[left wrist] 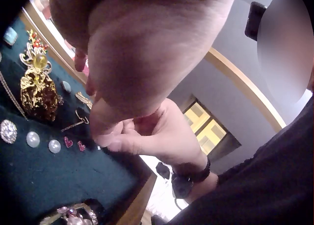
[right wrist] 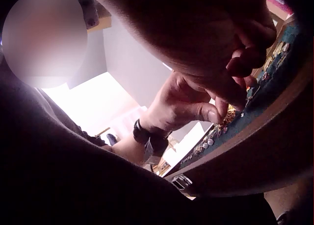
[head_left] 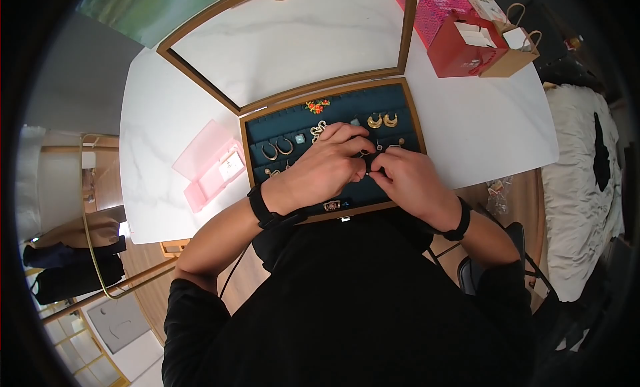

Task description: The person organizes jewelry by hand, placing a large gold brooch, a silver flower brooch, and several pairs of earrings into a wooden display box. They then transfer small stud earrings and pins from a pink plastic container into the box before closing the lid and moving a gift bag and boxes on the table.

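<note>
Both hands meet over a wooden jewellery box (head_left: 415, 114) lined with dark green velvet. My left hand (head_left: 325, 166) reaches in from the left, its thumb and index fingertips bent down at the lining. Close against them, my right hand (head_left: 412, 180) pinches with thumb and forefinger. A tiny pale bit (left wrist: 99, 147) shows at the fingertips; the fingers hide the rest, and I cannot tell its kind. Beside them in the left wrist view sit pink heart studs (left wrist: 68, 141), pearl studs (left wrist: 54, 146) and a round sparkling stud (left wrist: 8, 131).
The box's glass lid (head_left: 293, 47) stands raised behind. Gold hoops (head_left: 383, 120), silver hoops (head_left: 277, 148) and a red flower piece (head_left: 317, 106) sit in the lining. A pink case (head_left: 213, 167) lies open at left; a red paper bag (head_left: 460, 50) stands back right.
</note>
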Motion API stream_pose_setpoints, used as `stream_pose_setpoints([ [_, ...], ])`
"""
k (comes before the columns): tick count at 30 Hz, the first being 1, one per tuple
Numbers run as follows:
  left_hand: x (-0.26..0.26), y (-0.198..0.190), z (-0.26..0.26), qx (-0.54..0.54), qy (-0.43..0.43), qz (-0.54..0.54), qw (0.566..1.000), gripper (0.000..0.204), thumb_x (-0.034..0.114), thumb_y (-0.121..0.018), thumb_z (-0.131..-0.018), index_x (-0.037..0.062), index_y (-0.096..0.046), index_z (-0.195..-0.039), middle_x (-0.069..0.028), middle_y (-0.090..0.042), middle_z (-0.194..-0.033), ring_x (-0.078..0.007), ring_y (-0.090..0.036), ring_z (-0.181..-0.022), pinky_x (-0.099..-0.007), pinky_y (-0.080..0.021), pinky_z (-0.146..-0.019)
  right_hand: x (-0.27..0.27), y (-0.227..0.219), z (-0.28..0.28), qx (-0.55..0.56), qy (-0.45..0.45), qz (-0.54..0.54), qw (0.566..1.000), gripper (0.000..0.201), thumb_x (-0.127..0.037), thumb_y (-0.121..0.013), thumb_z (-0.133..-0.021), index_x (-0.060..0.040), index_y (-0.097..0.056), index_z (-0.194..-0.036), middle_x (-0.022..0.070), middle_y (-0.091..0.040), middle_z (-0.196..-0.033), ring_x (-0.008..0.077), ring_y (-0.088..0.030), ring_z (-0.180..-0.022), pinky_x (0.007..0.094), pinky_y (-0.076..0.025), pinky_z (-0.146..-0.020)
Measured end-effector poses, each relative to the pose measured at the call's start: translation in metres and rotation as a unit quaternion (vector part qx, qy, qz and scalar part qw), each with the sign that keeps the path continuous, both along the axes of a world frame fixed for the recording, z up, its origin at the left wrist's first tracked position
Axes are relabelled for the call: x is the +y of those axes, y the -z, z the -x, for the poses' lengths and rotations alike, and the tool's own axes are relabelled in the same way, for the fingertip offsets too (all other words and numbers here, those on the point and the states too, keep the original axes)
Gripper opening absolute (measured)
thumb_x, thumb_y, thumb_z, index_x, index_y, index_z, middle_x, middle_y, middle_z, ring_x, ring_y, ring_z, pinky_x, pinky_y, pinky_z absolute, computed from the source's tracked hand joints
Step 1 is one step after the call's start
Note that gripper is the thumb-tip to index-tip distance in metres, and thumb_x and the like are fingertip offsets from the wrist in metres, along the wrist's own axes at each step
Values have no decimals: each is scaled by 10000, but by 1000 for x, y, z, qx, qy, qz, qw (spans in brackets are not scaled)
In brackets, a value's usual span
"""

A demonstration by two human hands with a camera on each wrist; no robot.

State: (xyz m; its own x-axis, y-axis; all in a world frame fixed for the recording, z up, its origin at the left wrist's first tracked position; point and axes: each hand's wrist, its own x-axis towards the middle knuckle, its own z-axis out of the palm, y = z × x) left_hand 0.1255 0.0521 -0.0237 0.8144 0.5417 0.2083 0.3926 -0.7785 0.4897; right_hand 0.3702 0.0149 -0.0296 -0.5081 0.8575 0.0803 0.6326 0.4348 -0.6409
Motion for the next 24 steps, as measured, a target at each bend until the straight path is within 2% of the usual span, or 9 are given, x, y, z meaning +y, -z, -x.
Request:
stream_pose_setpoints([
  [1, 0, 1, -1, 7, 0, 0, 1000, 116, 16, -851, -786, 54, -776, -866, -89, -707, -1376, -369, -545, -1442, -513, -435, -1184, -2, 0, -2, 0, 1, 0, 1000, 112, -99, -830, -929, -60, -736, -974, 103, -705, -906, 344, -736, -856, 459, -598, -751],
  [3, 1, 2, -2, 15, 1, 0, 1000, 108, 15, -848, -781, 53, -777, -853, -90, -708, -1377, -369, -543, -1445, -512, -434, -1190, -4, -1, -6, 41, 33, -26, 998, 123, -104, -844, -923, -63, -744, -982, 92, -653, -839, 310, -683, -727, 434, -543, -664],
  [14, -1, -6, -12, 51, -7, -16, 999, 64, 38, -822, -768, 60, -809, -827, -123, -687, -1455, -373, -520, -1479, -500, -425, -1231, -14, 4, -12, 58, 42, -35, 997, 131, -101, -847, -930, -62, -734, -984, 86, -647, -827, 295, -664, -686, 418, -523, -623],
  [24, -2, -4, -14, 63, -10, -43, 997, 81, 97, -839, -766, 75, -841, -845, -113, -683, -1481, -349, -524, -1481, -483, -421, -1238, -9, 6, -11, 67, 38, -53, 996, 134, -91, -856, -920, -67, -736, -974, 77, -636, -813, 288, -652, -672, 414, -515, -614],
])
